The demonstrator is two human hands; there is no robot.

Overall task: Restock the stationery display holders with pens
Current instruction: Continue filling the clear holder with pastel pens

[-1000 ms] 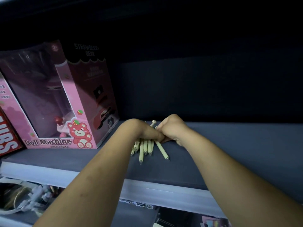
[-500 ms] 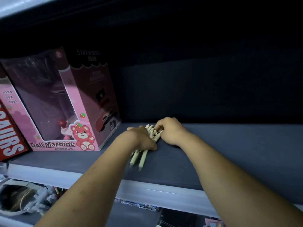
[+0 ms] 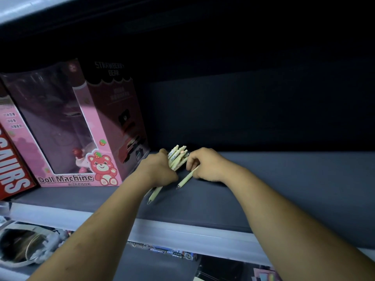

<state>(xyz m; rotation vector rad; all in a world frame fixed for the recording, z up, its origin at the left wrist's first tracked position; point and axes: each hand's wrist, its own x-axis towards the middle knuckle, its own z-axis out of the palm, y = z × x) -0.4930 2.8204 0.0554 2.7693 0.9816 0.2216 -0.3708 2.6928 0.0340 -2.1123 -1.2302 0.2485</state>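
Head view: slim pale green pens (image 3: 177,158) with dark tips are bunched in the left hand (image 3: 160,169), which grips them tightly, low over the dark shelf (image 3: 284,189). The right hand (image 3: 211,166) fingers (image 3: 191,160) pinch one loose pen (image 3: 185,179) lying just beside. Doll Machine box (image 3: 81,128) crowds the left; open shelf stretches right, its pale front lip (image 3: 182,234) near.

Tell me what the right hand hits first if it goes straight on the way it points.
Probably the bundle of pens gripped by the left hand, close beside the right hand, which pinches a loose pen; depth is unclear from one view.
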